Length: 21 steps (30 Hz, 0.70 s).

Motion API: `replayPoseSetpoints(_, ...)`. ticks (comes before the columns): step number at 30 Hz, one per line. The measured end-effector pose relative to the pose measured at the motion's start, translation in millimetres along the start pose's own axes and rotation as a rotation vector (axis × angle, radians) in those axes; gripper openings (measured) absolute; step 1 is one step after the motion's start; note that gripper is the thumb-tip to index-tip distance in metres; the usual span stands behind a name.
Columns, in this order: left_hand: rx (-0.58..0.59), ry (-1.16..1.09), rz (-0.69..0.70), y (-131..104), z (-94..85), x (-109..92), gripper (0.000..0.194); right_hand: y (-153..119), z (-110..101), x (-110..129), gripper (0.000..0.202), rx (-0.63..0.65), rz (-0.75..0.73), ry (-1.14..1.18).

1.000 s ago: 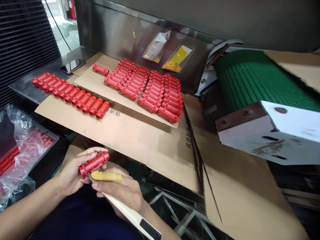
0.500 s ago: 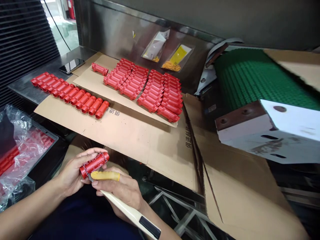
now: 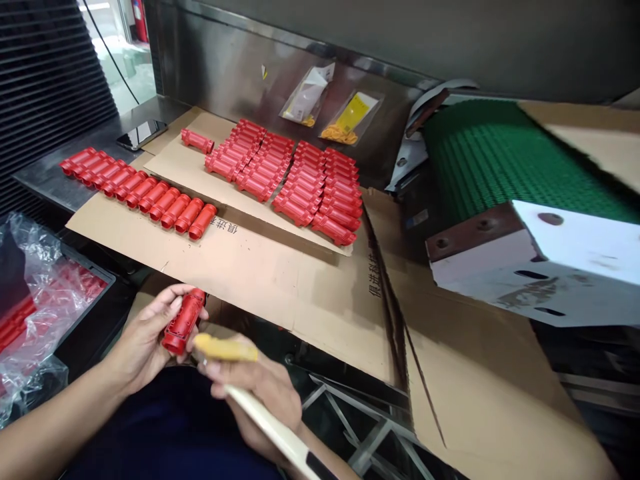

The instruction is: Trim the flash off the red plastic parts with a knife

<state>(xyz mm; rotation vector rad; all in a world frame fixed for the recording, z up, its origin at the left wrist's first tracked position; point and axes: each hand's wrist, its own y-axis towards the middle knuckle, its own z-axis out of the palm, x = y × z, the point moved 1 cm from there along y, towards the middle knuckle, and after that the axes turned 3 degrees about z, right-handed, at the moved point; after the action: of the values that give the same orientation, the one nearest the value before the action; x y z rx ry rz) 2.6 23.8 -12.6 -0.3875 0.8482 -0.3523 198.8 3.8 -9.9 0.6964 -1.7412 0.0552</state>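
My left hand [image 3: 143,337] is wrapped round a red plastic tube [image 3: 185,320] with raised dark-edged patterning, held tilted in front of the table's edge. Close by on the right, my right hand [image 3: 265,387] grips a cream-handled knife [image 3: 270,427] with a dark inset on its handle. A yellow finger cot [image 3: 225,348] covers one finger of that hand. Motion blurs the knife's tip, which lies just off the tube's lower end. On the cardboard [image 3: 280,293] beyond, a line of similar red tubes [image 3: 165,205] lies side by side.
Farther back, several rows of red parts [image 3: 300,180] lie on raised cardboard. Small plastic bags [image 3: 350,120] hang on the metal backboard. A phone [image 3: 141,135] rests at the left. A plastic-lined crate [image 3: 87,287] holds more red pieces. A green ribbed roller [image 3: 520,160] with white brackets stands right.
My right hand has drawn the knife slightly right and down, away from the tube. My left hand has turned the tube to a steeper angle.
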Motion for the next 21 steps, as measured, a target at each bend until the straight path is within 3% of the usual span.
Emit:
replayPoseSetpoints(4, -0.04, 0.082, 0.359, -3, -2.9, -1, 0.031, 0, 1, -4, 0.033, -0.326, -0.054, 0.0)
replayPoseSetpoints(7, -0.036, 0.152, 0.527, -6, -5.6, 2, 0.023, 5, 3, -1, 0.039, -0.324, -0.11, -0.048)
replayPoseSetpoints(12, -0.033, 0.245, 0.62, -12, -9.9, 6, 0.019, 9, 6, 0, 0.04, -0.307, -0.156, -0.086)
replayPoseSetpoints(21, -0.02, 0.287, 0.611, -13, -9.1, 6, 0.018, 7, 6, -2, 0.041, -0.307, -0.193, -0.082)
